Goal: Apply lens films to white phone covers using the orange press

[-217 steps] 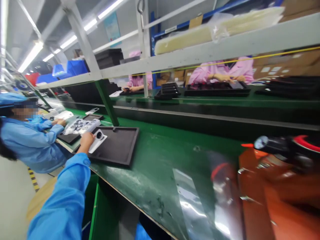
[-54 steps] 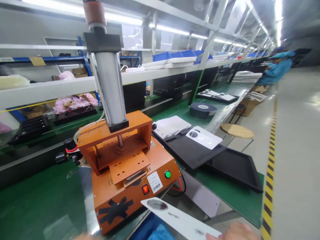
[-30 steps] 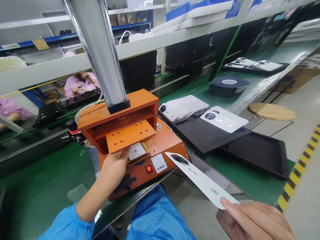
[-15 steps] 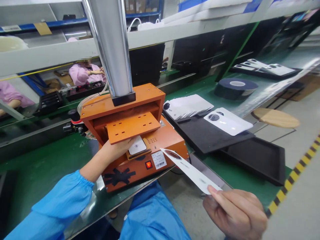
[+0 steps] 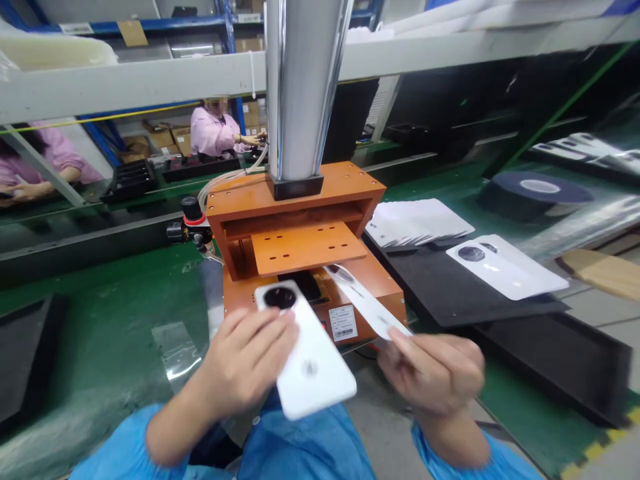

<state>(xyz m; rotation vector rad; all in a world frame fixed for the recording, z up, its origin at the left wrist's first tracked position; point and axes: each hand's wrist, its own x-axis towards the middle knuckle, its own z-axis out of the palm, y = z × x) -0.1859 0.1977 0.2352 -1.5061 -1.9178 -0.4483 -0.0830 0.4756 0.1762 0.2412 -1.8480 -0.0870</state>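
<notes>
My left hand (image 5: pixel 255 357) is closed on a white phone back cover (image 5: pixel 320 367) with a round dark camera area, held tilted in front of the orange press (image 5: pixel 300 200). Between the finger and thumb of my right hand (image 5: pixel 433 370) is a second white phone back cover (image 5: pixel 367 303), seen nearly edge-on. Its far end reaches under the press's orange plate (image 5: pixel 310 250), near a dark fixture (image 5: pixel 303 285) on the base. Whether that end touches the fixture I cannot tell.
A black tray (image 5: pixel 425 287) on the right holds a fanned stack of white covers (image 5: pixel 420 220) and a single white cover (image 5: pixel 507 267). Behind it lies a dark tape roll (image 5: pixel 540 190). Another black tray (image 5: pixel 30 360) is at far left. Co-workers in pink sit across the bench.
My left hand has come out from under the press plate, bringing a white cover toward me. My right hand has moved its cover left, to the fixture area. The view has shifted.
</notes>
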